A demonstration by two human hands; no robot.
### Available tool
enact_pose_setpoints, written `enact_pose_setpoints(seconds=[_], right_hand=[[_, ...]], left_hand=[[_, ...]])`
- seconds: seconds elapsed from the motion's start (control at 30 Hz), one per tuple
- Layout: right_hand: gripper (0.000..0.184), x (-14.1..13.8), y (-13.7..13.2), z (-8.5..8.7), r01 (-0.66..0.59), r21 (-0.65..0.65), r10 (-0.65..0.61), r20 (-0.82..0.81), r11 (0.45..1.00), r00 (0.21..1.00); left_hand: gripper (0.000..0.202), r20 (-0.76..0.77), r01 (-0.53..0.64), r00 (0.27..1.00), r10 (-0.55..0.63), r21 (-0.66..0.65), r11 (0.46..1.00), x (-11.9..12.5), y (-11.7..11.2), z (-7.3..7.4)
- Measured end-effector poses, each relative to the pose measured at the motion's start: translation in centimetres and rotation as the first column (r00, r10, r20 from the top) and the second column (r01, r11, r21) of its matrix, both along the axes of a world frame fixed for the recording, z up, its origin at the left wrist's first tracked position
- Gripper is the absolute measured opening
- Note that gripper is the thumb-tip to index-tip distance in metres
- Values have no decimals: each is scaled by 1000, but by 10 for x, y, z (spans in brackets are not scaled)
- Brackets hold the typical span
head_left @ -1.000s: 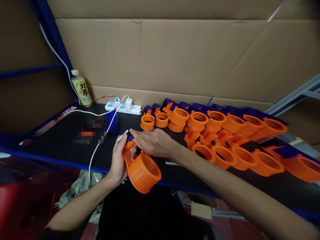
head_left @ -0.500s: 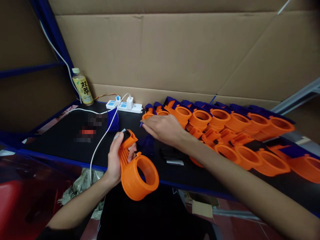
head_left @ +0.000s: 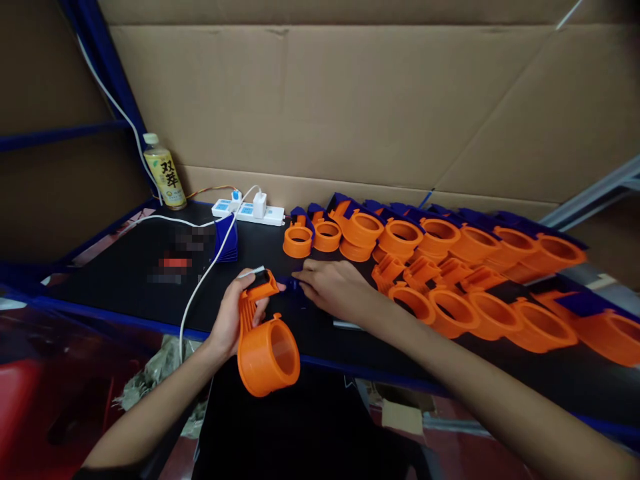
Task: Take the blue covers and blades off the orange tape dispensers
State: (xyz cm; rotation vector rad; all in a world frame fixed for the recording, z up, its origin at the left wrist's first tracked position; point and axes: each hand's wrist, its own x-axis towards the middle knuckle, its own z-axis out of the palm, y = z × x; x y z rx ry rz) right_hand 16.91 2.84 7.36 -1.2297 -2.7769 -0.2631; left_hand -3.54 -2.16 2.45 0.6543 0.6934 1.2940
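Observation:
My left hand (head_left: 229,313) is closed around the handle of an orange tape dispenser (head_left: 269,357), its round hub hanging low towards me. A black piece and a pale metal strip sit at the dispenser's top end. My right hand (head_left: 335,283), fingers pinched together, holds a small dark blue plastic part (head_left: 294,284) just right of that top end. The part's exact shape is hard to make out against the black table. Under my right wrist lies a pale strip (head_left: 346,325), partly covered.
Rows of orange and blue tape dispensers (head_left: 453,313) fill the right of the black table (head_left: 125,287). A stack of blue plates (head_left: 227,243), a white power strip (head_left: 273,215) and a yellow drink bottle (head_left: 166,175) stand at the back left. A white cable (head_left: 193,293) hangs over the front edge.
My right hand has moved down and towards me from the far orange rings, carrying the blue part close to the dispenser. My left hand has tilted the dispenser slightly.

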Motion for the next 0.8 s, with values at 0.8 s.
enact_pose_setpoints(seconds=[0.8], right_hand=[[14, 79, -61, 13, 51, -443, -199, -296, 895, 934]], left_hand=[[26, -321, 128, 943, -84, 119, 985, 8, 3, -17]])
